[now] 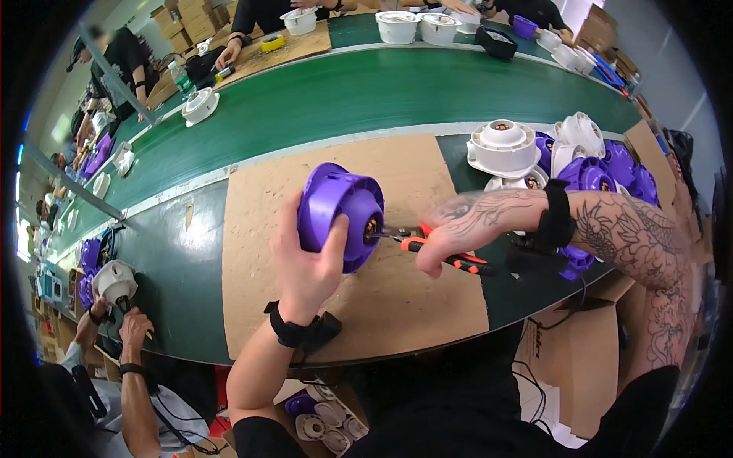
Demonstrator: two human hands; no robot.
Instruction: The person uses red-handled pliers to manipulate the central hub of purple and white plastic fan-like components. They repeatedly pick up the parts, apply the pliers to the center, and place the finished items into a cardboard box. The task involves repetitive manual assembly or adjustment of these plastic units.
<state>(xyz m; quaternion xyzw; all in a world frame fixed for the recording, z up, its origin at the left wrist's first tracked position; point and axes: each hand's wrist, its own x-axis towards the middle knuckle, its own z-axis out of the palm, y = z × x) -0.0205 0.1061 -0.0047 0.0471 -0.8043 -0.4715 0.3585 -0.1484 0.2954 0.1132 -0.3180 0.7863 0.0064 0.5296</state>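
Observation:
My left hand is wrapped round a purple round plastic housing, thumb across its front, and holds it tilted above the cardboard sheet. The housing's raised hub faces right and has a coppery part in its opening. My right hand is closed on pliers with red and black handles. Their jaw tips reach into the hub opening beside the coppery part. Whether the jaws grip anything is too small to tell. Motion slightly blurs the right hand.
Under my hands lies a cardboard sheet. At right, white housings and purple housings are heaped. A green conveyor runs beyond, carrying a white housing. Co-workers sit across and at left. Below the table edge is a box of housings.

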